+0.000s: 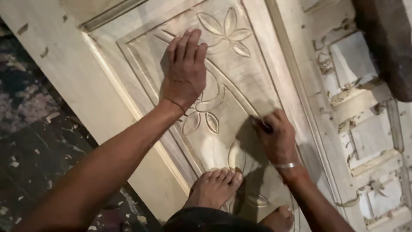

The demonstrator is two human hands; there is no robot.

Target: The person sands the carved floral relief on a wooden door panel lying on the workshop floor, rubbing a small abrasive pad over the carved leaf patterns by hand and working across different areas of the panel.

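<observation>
Two bare hands work on one pale carved wooden door panel lying flat. Left hand: palm down, fingers straight and together, pressed flat on the carved field just below one five-petal flower relief. Right hand: fingers curled shut around one small dark tool, its tip touching the wood near the middle of the panel; kind of tool too small to tell. One silver bangle on the right wrist, one thin thread band on the left wrist. Two bare feet: one foot stands on the panel's lower carving, a second foot partly visible at the bottom edge. Second leaf motif lies between the hands. Surface: dark floor at left, scattered with pale wood chips. Right side: one further carved wooden frame, rough, with splinters in its recesses.
</observation>
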